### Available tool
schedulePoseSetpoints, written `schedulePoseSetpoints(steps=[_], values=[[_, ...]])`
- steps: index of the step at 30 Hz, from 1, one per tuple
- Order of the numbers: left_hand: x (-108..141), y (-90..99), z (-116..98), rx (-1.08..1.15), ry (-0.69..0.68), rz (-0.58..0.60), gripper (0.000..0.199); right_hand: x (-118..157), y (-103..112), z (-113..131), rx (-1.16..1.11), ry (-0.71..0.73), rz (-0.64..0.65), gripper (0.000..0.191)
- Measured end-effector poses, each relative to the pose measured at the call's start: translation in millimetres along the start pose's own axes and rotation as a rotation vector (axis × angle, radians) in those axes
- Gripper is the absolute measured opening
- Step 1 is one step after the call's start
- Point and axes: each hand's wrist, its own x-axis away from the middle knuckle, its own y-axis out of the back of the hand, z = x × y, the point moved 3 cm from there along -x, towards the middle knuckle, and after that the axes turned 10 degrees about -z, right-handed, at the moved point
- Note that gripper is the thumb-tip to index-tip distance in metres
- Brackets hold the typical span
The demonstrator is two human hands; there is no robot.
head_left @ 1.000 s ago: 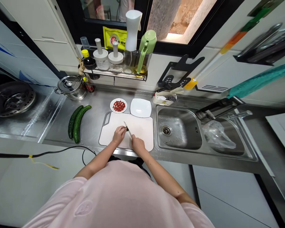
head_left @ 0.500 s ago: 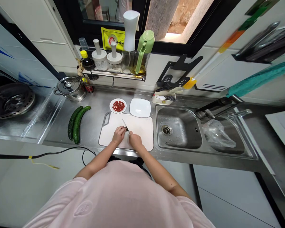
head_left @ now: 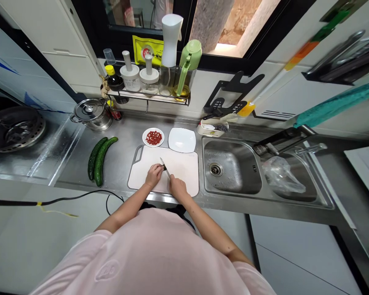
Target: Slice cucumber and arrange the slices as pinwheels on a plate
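Observation:
A white cutting board [head_left: 144,176] lies on the steel counter, and both hands work over its middle. My right hand [head_left: 178,187] is closed round the handle of a knife [head_left: 166,168], whose narrow blade points away and slightly left. Beside the blade, my left hand [head_left: 154,175] pinches a small dark green piece [head_left: 164,167], mostly hidden by the fingers; its kind is unclear. Behind the board stand a small plate of chopped red pieces [head_left: 153,137] and a white rectangular plate [head_left: 182,140]. Two cucumbers [head_left: 101,159] lie left of the board.
To the right is a steel sink [head_left: 233,164], with a clear plastic bag [head_left: 279,174] in its second basin. A lidded pot [head_left: 92,114] stands at the back left, near a wok [head_left: 15,129]. Bottles and jars fill a wall shelf [head_left: 150,96].
My right hand has drawn the knife back toward me and a little to the right. The left hand has stayed nearly in place with the dark green piece.

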Motion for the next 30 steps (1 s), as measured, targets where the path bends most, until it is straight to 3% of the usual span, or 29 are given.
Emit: schedulePoseSetpoints(steps=[13, 30], values=[[0, 0.3, -1, -0.003, -0.006, 0.003, 0.021, -14, 7, 8, -0.001, -0.011, 0.018, 0.023], [-1, 1.6, -2, 0.009, -0.024, 0.001, 0.022, -33, 11, 16, 0.005, -0.001, -0.062, 0.025]])
